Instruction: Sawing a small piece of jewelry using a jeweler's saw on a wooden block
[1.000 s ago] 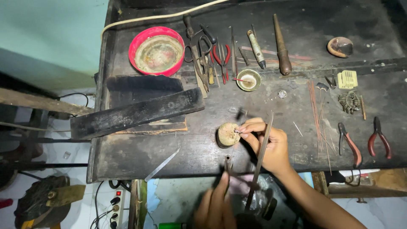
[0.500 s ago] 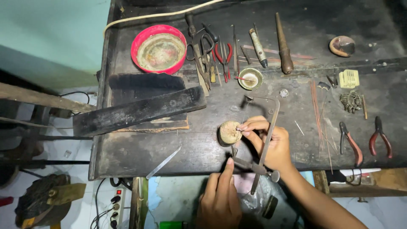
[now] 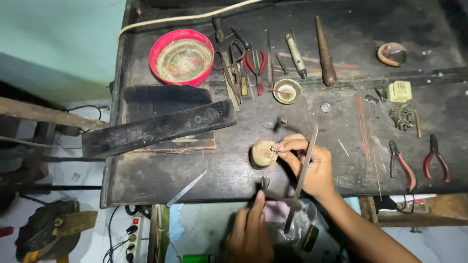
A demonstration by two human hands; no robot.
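Observation:
My right hand [image 3: 319, 170] rests on the dark workbench [image 3: 146, 175] and pinches a tiny metal piece [image 3: 274, 150] against a small round wooden block [image 3: 261, 155]. A thin metal saw frame [image 3: 308, 146] lies across this hand, and its blade runs down past the block. My left hand [image 3: 249, 234] is below the bench's near edge, with its fingers closed on the saw's handle end. The handle itself is mostly hidden by the fingers.
A red bowl [image 3: 183, 56] and a long black wooden bar [image 3: 158, 127] lie to the left. Scissors, pliers and files [image 3: 243, 58], a wood-handled tool [image 3: 325, 51] and a small brass dish [image 3: 286, 91] line the back. Copper wires [image 3: 365, 126] and two red-handled pliers [image 3: 402, 163] lie to the right.
The saw frame and my left hand moved away from me, then back a little toward me. My right hand has stayed at the round block.

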